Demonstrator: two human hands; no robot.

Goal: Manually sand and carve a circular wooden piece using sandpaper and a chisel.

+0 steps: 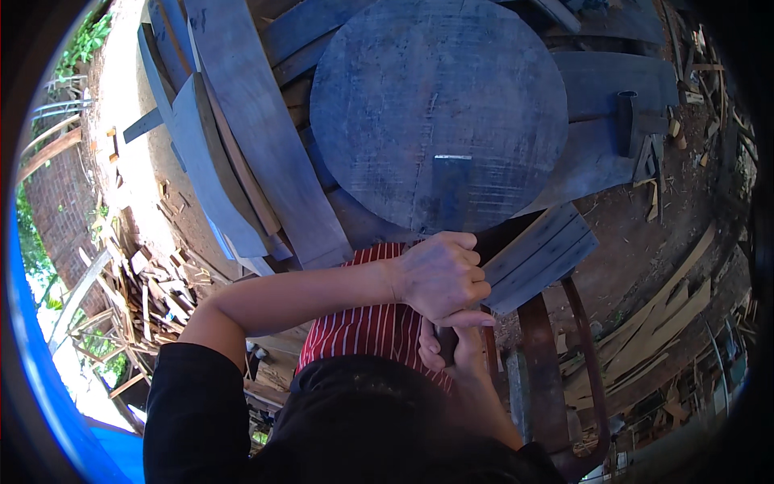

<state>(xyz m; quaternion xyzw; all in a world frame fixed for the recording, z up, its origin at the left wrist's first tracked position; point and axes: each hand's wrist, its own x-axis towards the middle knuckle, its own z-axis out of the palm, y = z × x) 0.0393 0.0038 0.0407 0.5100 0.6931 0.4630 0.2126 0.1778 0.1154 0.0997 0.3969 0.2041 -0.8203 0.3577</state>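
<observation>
My left hand (445, 277) is closed, knuckles up, in front of my lap and just above my right hand. What its curled fingers hold, if anything, is hidden. My right hand (459, 347) is wrapped round a small dark object (445, 340), mostly covered by the fingers. The two hands meet or nearly meet at the thumbs. Just beyond them lies a large round wooden board (363, 105), with saw marks across its face. On its near part rests a flat dark rectangular piece (451, 189) with a bright far edge.
Long planks (258, 121) lean at the left of the round board. A short slatted wooden piece (540, 258) juts out at the right, near a brown curved frame (592, 379). Scrap wood (153, 290) is heaped at the left; offcuts (653, 331) lie at the right.
</observation>
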